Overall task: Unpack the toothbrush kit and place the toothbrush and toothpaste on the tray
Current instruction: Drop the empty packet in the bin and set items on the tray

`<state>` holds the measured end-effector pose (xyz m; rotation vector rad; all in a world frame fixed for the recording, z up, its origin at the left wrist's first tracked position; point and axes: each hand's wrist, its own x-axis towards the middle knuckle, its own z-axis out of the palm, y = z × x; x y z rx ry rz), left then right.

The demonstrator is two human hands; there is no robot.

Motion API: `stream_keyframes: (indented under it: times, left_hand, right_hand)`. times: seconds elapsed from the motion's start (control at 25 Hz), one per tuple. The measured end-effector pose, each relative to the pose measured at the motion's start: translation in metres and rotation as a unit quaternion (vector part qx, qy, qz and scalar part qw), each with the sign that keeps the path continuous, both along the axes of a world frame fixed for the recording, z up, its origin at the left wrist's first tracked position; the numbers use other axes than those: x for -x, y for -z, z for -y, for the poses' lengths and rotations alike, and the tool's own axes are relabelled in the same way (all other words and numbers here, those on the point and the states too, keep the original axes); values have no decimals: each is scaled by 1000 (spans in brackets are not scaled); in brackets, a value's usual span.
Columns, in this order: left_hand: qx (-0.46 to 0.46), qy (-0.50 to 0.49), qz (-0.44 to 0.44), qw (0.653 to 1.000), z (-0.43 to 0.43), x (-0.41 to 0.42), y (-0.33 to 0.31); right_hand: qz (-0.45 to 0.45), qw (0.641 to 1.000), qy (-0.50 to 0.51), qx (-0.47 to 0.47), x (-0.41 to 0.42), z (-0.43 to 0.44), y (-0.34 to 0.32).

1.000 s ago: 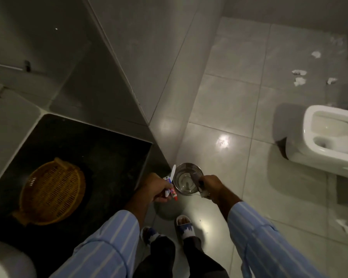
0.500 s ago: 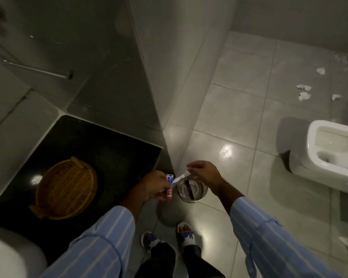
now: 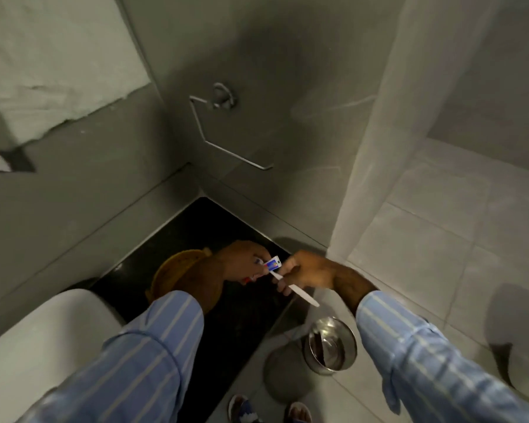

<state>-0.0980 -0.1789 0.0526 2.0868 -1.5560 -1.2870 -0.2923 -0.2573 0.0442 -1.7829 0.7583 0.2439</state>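
Note:
My left hand [image 3: 240,265] grips a small red, white and blue toothpaste tube [image 3: 271,265] above the black counter. My right hand [image 3: 307,273] meets it from the right and pinches a white toothbrush [image 3: 300,292], whose handle slants down to the right. The two hands touch at the tube's blue end. Just left of and below my left hand lies the round woven yellow tray [image 3: 171,271], partly hidden by my left wrist and sleeve.
A black counter [image 3: 226,325] fills the corner, with a white basin [image 3: 43,346] at its left. A steel bin [image 3: 330,346] stands on the tiled floor below my right arm. A metal towel holder [image 3: 223,129] hangs on the wall. My feet [image 3: 269,412] show at the bottom.
Both hands have risen from over the steel bin to above the counter beside the tray. My right hand now holds the toothbrush. The view has tilted up toward the wall.

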Motion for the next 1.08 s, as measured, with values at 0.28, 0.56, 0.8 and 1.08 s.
stream_keyframes:
  times: [0.28,0.56,0.8,1.08]
  left_hand:
    - [79,-174,-64,979,-55,-110,-31]
    - [54,-347,-42,936,-110,-198,2]
    - [-2,-339,-2,941,-110,-242,49]
    - [-40,-261,44,963,-78,-280,98]
  right_hand:
    - [66,985,124,-95,-86,-6,-14]
    - [68,963,212,-150,-199,-29,8]
    - [-18,991,130,-4,-283,-35,60]
    - [-142,984,33,101,-343,-26,120]
